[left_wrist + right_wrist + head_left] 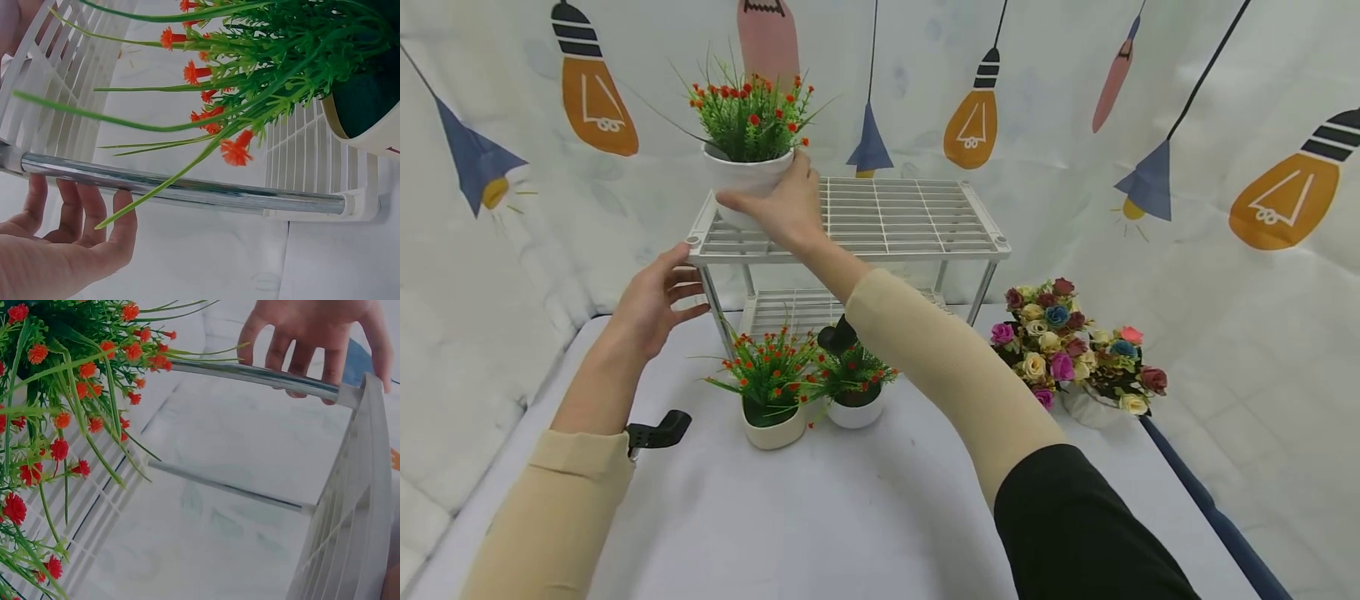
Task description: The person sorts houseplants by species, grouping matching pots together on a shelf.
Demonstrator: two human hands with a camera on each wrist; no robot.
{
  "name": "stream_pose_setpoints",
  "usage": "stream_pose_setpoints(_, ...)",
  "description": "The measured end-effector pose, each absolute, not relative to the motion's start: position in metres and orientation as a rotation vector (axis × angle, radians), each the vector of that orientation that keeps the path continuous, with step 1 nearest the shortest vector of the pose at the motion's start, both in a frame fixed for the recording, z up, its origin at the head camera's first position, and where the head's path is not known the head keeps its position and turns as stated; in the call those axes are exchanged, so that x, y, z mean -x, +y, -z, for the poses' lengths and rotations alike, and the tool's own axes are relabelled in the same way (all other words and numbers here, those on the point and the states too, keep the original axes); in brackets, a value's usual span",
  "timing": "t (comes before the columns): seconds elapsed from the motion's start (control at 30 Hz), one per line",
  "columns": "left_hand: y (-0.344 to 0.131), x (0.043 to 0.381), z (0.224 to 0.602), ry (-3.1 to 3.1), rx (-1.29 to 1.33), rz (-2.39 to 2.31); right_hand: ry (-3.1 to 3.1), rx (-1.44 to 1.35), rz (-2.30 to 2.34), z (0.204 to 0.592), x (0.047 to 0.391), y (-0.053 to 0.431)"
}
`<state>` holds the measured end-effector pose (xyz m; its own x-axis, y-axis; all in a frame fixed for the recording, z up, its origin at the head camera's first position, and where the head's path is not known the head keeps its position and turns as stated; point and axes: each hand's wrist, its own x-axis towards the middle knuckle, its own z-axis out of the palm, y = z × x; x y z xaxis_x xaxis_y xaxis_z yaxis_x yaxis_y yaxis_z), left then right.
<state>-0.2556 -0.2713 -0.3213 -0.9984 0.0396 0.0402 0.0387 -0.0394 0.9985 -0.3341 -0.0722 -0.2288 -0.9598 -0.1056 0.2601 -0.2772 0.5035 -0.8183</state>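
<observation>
My right hand [786, 204] holds a white pot [748, 173] of artificial grass with small red flowers [752, 112], thumb across its front and fingers at its right side. The pot is upright, its base overlapping the left end of the white two-tier rack's top shelf [895, 217]. At the rack's front left corner is my left hand [651, 300]. Its thumb touches the shelf corner, and its loosely spread fingers [90, 212] rest against the metal leg [187, 190]. In the right wrist view that hand [312, 331] appears behind the leg [269, 375].
In front of the rack stand two more red-flowered plants, one in a cream pot [775, 432], the other in a white pot [857, 412]. Multicoloured artificial roses [1048, 337] and a second rose pot [1093, 408] stand at the right table edge. A patterned curtain [1060, 83] hangs behind.
</observation>
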Motion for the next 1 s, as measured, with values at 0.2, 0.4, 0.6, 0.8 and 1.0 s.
stream_pose_setpoints(0.2,-0.273,0.254,0.324,2.165,-0.099,-2.261,-2.55,-0.401,-1.455,0.233,0.333,-0.072)
stream_pose_setpoints(0.4,-0.271,0.254,0.322,2.131,-0.108,-2.285,-2.409,-0.438,-1.66,0.234,0.323,-0.057)
stream_pose_setpoints(0.6,-0.274,0.255,0.32,2.125,-0.08,-2.293,-2.309,-0.558,-1.848,0.235,0.297,-0.031)
stream_pose_setpoints(0.8,-0.275,0.254,0.318,2.098,-0.076,-2.333,-2.235,-0.657,-1.983,0.239,0.269,0.006)
stream_pose_setpoints(1.0,-0.272,0.255,0.32,2.1,-0.081,-2.338,-2.166,-0.763,-1.988,0.255,0.248,0.043)
